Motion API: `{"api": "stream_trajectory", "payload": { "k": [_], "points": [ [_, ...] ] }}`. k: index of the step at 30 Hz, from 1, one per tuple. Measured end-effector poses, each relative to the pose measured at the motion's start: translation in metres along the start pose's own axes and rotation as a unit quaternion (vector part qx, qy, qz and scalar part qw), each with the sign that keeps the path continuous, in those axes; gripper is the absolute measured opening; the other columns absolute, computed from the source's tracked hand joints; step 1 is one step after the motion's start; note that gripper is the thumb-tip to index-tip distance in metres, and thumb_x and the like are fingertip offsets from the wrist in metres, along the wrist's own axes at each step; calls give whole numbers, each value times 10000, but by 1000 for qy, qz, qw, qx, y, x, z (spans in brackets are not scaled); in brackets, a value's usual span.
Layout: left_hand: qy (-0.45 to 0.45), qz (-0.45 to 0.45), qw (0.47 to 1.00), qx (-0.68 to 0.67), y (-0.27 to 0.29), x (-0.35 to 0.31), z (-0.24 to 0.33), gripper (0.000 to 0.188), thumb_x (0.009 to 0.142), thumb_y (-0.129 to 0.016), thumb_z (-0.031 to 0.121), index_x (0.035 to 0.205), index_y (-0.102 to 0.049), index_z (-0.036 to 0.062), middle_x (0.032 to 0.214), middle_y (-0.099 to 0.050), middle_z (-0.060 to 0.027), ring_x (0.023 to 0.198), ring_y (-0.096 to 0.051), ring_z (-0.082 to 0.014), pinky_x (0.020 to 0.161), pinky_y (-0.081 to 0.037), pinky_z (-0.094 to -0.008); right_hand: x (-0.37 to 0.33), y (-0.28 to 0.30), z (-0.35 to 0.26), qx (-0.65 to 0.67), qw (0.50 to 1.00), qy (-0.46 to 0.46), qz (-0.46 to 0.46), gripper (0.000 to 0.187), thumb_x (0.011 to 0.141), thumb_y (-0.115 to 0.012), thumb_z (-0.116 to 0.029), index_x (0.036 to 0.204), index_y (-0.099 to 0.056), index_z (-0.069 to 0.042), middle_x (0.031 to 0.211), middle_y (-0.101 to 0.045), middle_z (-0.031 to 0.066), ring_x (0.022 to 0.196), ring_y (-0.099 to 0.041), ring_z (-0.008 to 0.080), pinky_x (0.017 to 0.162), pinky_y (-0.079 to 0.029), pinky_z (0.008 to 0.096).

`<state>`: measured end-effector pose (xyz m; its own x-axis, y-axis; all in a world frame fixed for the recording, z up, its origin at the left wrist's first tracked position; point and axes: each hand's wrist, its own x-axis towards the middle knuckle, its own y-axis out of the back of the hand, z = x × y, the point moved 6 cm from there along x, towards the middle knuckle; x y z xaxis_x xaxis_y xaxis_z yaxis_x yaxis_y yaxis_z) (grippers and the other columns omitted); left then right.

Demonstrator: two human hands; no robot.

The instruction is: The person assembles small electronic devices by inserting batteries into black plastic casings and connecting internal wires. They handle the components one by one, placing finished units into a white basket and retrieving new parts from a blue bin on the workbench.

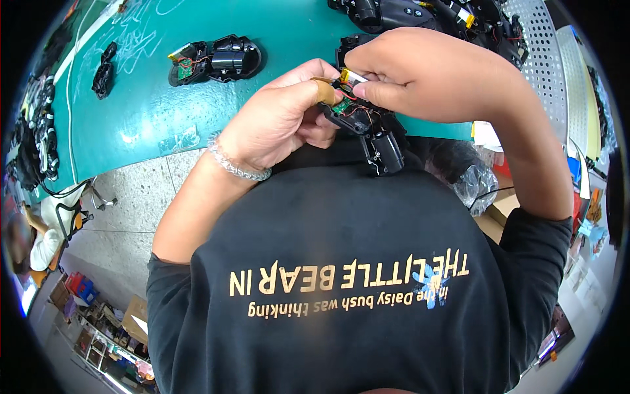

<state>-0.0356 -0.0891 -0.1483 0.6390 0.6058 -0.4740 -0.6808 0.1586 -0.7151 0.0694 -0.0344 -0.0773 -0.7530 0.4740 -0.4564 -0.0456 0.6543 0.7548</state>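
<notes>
At the bench's near edge both hands are at a black plastic device housing (384, 151) with a black cylinder at its lower end. Inside it a green circuit board (341, 105) and thin red wires show. My left hand (282, 111) grips the housing from the left, its thumb wrapped in a tan covering and resting by the board. My right hand (413, 79) is closed from the other side, thumb tip pressed on a small silver-and-yellow battery pack (352, 77). The right fingertips are partly hidden behind the housing.
A similar open unit (230, 60) lies on the green bench (138, 131); a small black part (104, 71) is farther left. Several black units (407, 14) sit at the back right beside a perforated metal tray (541, 39). Below are a clear plastic bag (476, 182) and cardboard. Another person (42, 246) is at far left.
</notes>
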Motion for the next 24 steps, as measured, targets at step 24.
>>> {"api": "stream_trajectory", "payload": {
  "k": [24],
  "points": [
    [29, -44, 999, 14, 7, 0, -15, 98, 888, -485, 97, 983, -483, 71, 757, -506, 6, 561, -377, -43, 514, -327, -216, -21, -28, -13, 57, 995, -48, 71, 182, 872, -543, -167, 816, -574, 4, 756, -594, 186, 801, -588, 377, 713, -458, 453]
  ]
}}
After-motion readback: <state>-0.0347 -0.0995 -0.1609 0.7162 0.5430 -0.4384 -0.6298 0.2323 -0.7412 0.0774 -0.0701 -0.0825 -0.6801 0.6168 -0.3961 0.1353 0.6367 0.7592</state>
